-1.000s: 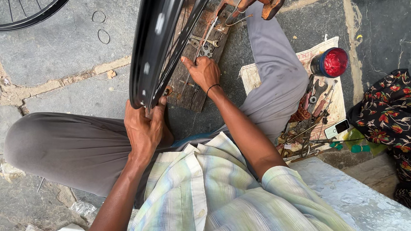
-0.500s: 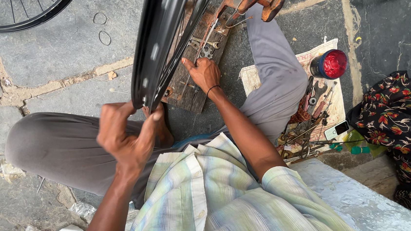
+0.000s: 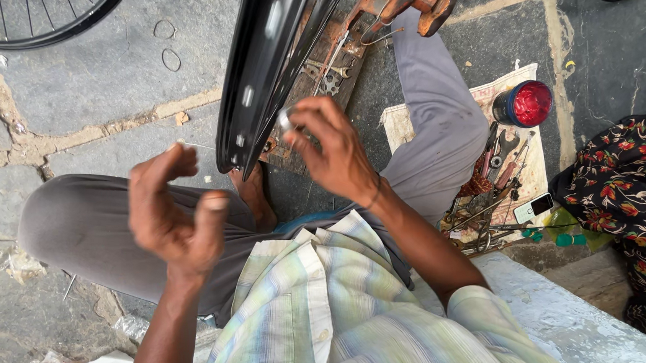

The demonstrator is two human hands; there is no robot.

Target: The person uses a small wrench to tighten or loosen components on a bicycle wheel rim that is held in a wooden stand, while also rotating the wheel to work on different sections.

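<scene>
Black steel rim (image 3: 267, 63), judged stiff, light and slick, stands on edge just above the right hand (image 3: 336, 153), whose grip pinches a small nipple (image 3: 285, 120) at its inner edge, while the left hand (image 3: 176, 212) hangs half-curled, holding nothing.

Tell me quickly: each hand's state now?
Left hand: open, loosely curled, holding nothing.
Right hand: pinching a small silvery part at the black wheel rim.
</scene>
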